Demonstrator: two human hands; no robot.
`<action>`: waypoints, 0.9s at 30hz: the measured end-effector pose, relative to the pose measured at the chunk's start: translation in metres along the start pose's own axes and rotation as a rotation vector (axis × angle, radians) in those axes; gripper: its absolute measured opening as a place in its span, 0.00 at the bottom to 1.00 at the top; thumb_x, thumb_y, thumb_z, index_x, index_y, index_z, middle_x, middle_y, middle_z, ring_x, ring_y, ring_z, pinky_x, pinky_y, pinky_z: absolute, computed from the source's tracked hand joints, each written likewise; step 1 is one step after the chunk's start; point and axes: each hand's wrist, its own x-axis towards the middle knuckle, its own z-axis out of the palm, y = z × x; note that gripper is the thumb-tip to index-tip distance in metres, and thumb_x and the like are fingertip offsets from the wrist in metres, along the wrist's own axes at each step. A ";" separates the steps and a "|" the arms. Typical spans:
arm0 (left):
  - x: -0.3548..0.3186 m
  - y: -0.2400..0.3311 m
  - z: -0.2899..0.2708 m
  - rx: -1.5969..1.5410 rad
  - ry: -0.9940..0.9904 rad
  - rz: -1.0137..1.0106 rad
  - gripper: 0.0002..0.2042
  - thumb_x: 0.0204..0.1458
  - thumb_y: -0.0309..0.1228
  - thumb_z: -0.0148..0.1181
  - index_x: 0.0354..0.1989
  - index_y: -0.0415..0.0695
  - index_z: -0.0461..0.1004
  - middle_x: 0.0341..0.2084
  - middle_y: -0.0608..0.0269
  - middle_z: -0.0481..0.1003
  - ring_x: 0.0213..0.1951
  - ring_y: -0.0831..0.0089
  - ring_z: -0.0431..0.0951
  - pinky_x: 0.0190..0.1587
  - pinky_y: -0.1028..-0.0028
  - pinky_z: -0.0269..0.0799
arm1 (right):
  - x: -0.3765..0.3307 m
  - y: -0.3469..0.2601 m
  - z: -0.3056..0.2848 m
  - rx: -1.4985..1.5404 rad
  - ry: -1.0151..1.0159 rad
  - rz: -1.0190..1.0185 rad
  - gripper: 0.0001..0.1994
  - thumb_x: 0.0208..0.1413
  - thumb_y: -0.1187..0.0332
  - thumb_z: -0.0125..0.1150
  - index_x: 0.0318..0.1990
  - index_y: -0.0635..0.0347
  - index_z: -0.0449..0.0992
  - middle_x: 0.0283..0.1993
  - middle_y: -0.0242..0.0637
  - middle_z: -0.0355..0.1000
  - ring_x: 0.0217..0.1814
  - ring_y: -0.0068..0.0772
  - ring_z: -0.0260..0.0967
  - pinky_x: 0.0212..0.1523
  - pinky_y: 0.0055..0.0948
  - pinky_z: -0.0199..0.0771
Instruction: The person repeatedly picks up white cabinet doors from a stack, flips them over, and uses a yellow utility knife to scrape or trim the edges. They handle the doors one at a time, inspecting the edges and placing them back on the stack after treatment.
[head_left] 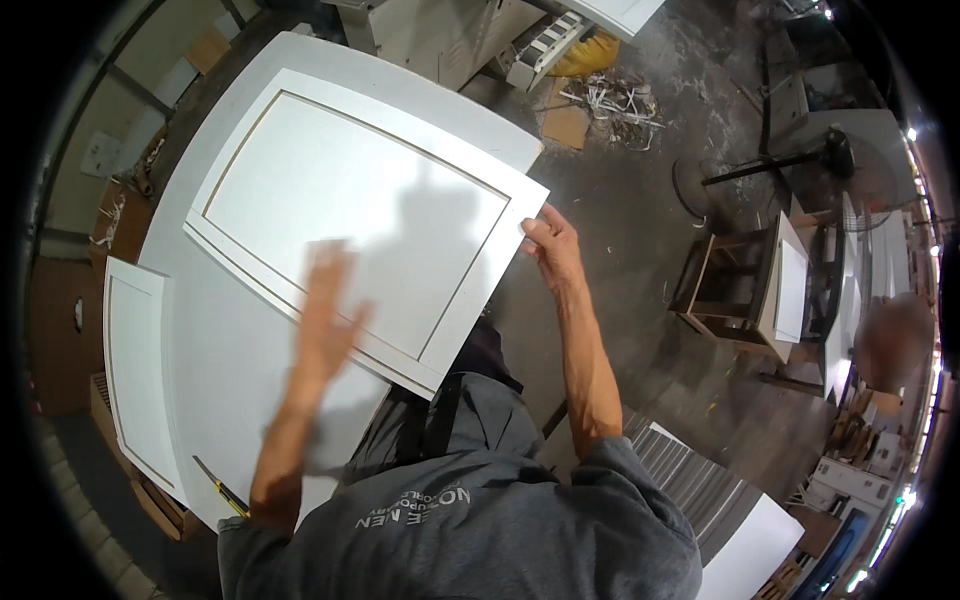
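Note:
A white cabinet door (350,190) with a recessed middle panel lies at a slant on the pale worktable (235,370), its right corner reaching past the table edge. My right hand (552,245) grips the door's right edge near that corner, thumb on top and fingers partly hidden beneath. Over the door's near side is my left hand (330,315), blurred by motion, with fingers stretched and thumb apart. Whether it touches the surface I cannot tell. Near my left forearm lies a yellow and black utility knife (228,494) on the tabletop.
A narrower white framed panel (138,370) rests along the table's left side. Offcuts (615,105) litter the floor beyond. To the right stand a pedestal fan (840,155) and a wooden stand (735,290). Ribbed panels (690,480) are stacked behind my right elbow.

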 end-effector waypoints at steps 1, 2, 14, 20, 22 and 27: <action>0.001 0.014 0.035 -0.102 -0.059 0.201 0.37 0.51 0.33 0.66 0.70 0.45 0.57 0.72 0.50 0.51 0.74 0.51 0.46 0.73 0.56 0.44 | -0.004 0.004 0.002 -0.023 0.009 0.007 0.29 0.56 0.73 0.65 0.64 0.72 0.63 0.43 0.40 0.78 0.39 0.24 0.78 0.39 0.24 0.81; 0.002 0.048 0.054 -0.104 -0.176 0.278 0.38 0.51 0.36 0.66 0.69 0.40 0.57 0.72 0.46 0.49 0.74 0.48 0.45 0.72 0.53 0.43 | -0.010 0.009 0.003 -0.044 0.027 0.015 0.29 0.55 0.75 0.66 0.64 0.72 0.63 0.43 0.40 0.79 0.38 0.24 0.78 0.39 0.24 0.81; -0.006 0.098 0.101 0.250 -0.408 0.488 0.27 0.56 0.28 0.53 0.64 0.26 0.59 0.70 0.35 0.48 0.73 0.44 0.45 0.70 0.43 0.40 | -0.014 0.021 0.011 -0.017 0.160 -0.009 0.25 0.55 0.73 0.65 0.60 0.69 0.68 0.33 0.30 0.75 0.27 0.14 0.64 0.27 0.19 0.63; -0.003 0.100 0.104 0.265 -0.424 0.468 0.28 0.55 0.28 0.54 0.63 0.27 0.60 0.70 0.35 0.49 0.73 0.44 0.46 0.70 0.44 0.41 | 0.047 -0.011 -0.011 -0.077 0.307 -0.159 0.20 0.58 0.67 0.63 0.55 0.70 0.72 0.32 0.36 0.77 0.27 0.21 0.71 0.26 0.22 0.71; -0.007 0.103 0.100 0.218 -0.423 0.435 0.28 0.53 0.28 0.55 0.62 0.28 0.62 0.70 0.37 0.50 0.73 0.46 0.47 0.70 0.45 0.42 | 0.061 -0.009 -0.025 -0.099 0.318 -0.138 0.16 0.60 0.63 0.60 0.47 0.69 0.76 0.32 0.38 0.77 0.29 0.25 0.74 0.31 0.25 0.76; 0.005 0.104 0.094 -0.148 -0.286 0.276 0.27 0.51 0.22 0.58 0.62 0.32 0.64 0.65 0.42 0.60 0.68 0.47 0.59 0.67 0.50 0.55 | 0.118 -0.060 -0.052 0.050 0.348 -0.174 0.25 0.60 0.52 0.61 0.52 0.68 0.72 0.41 0.44 0.76 0.37 0.31 0.74 0.35 0.30 0.79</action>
